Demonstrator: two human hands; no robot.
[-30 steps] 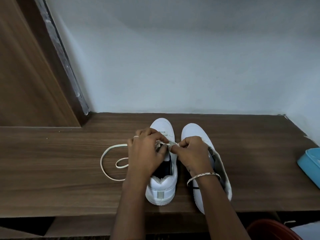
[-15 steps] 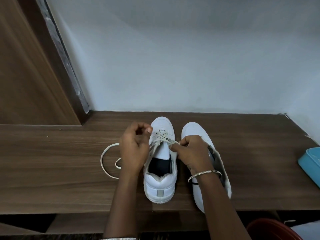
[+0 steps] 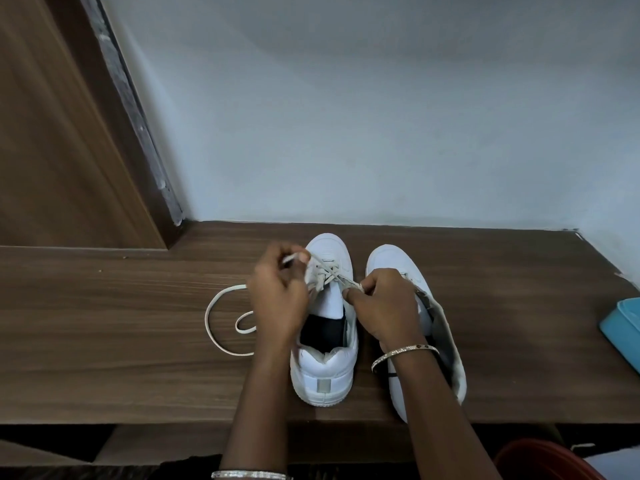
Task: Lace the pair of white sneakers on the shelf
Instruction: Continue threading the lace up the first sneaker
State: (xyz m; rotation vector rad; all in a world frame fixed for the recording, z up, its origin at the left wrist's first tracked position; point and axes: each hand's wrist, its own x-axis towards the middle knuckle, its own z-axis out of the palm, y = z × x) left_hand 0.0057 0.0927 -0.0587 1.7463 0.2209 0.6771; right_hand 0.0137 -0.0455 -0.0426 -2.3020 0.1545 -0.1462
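Currently lacing the left sneaker, parked heel-near on the shelf just beside the right sneaker, eyelets up for access. Pulling lace ends apart, probably to snug the lower crossings. Pinching one end in tight-curled left hand fingers near the toe, the other in right hand fingers. Slack looped on the shelf, left.

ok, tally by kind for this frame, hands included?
White low-top sneakers: 2
Bare hands (left hand, right hand): 2
Silver metal bangles: 2
White flat shoelace: 1, if the loose loop on the shelf is the same one
Blue plastic container: 1
Red round tub: 1
Brown wooden shelf: 1
Total: 10
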